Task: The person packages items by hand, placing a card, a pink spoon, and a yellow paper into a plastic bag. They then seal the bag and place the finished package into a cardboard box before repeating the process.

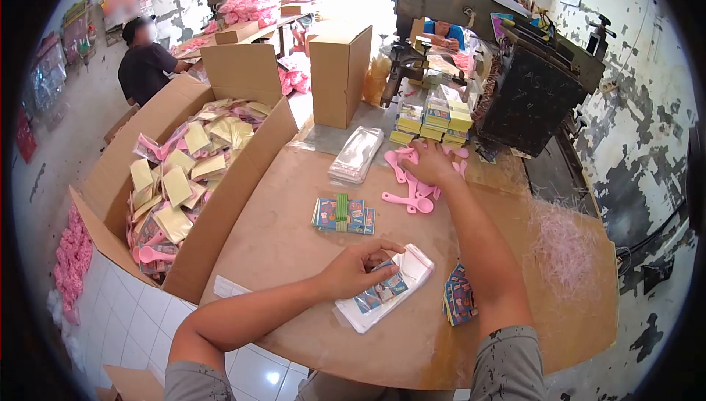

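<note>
My left hand (360,268) is closed with curled fingers on a clear plastic bag holding a blue picture card pack (382,292). That bag lies over a stack of clear plastic bags (418,267) on the cardboard-covered table. My right hand (432,163) reaches across to a pile of pink spoons (419,203), its fingers closed over one at the far side; the fingertips are partly hidden. Under my right forearm is a fanned heap of picture cards (460,299). A card bundle with a green band (342,213) lies beyond my left hand.
A large open carton (229,233) of packed bags stands on the left. More clear bags (357,154), stacked card packs (434,118) and an upright carton (340,77) are farther back. Plastic strips (562,246) lie right, near a black machine (540,84). Other people sit beyond.
</note>
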{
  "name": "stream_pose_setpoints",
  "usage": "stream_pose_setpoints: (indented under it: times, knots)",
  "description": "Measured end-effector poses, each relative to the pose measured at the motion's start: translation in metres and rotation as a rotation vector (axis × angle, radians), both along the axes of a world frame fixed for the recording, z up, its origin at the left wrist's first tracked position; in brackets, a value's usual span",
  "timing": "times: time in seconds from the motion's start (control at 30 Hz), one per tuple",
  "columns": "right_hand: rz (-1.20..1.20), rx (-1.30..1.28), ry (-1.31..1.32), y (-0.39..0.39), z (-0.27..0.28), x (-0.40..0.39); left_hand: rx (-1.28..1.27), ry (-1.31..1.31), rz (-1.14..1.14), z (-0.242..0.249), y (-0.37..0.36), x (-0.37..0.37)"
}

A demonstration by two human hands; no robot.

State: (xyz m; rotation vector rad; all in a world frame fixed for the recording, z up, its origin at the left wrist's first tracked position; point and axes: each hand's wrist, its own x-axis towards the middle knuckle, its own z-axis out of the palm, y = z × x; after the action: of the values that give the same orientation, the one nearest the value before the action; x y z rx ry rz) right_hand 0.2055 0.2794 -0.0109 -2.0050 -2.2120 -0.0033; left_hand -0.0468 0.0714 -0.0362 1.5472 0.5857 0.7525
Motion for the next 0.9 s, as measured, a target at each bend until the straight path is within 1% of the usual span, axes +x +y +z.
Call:
stream_pose_setpoints:
  times: [0.07,0.17,0.27,0.37,0.47,0.57,0.67,0.77,0.83,0.87,0.9]
  knots:
    - [0.048,-0.011,0.011,-0.005,-0.003,0.005,0.025,0.042,-0.007,0.003,-0.001,-0.001]
    - [0.094,-0.027,0.037,-0.026,-0.013,0.013,-0.018,-0.003,-0.003,0.003,-0.003,0.001]
    - [0.105,0.056,0.078,-0.066,-0.017,0.018,0.008,0.025,-0.008,0.004,-0.004,0.001]
    - [0.164,0.226,-0.008,-0.104,-0.023,0.028,0.048,0.079,0.001,0.003,-0.005,0.001]
    - [0.171,0.007,0.016,-0.131,0.017,0.032,0.06,0.102,-0.005,0.002,-0.005,0.002]
    - [0.25,-0.01,0.164,-0.113,0.033,0.051,0.037,0.138,-0.002,0.006,-0.006,0.002]
    - [0.086,-0.006,0.169,-0.084,0.042,0.067,0.016,0.142,0.002,0.009,-0.008,0.003]
    - [0.045,0.05,0.308,-0.022,0.001,0.112,0.048,0.137,0.005,0.007,-0.007,0.003]
    - [0.092,0.135,0.287,0.006,-0.027,0.131,0.049,0.123,0.007,0.004,-0.006,0.003]
    - [0.111,0.177,0.276,0.006,-0.027,0.128,0.047,0.115,0.005,0.003,-0.006,0.003]
    - [0.098,0.197,0.209,0.004,-0.027,0.127,0.054,0.12,0.0,0.004,-0.004,0.003]
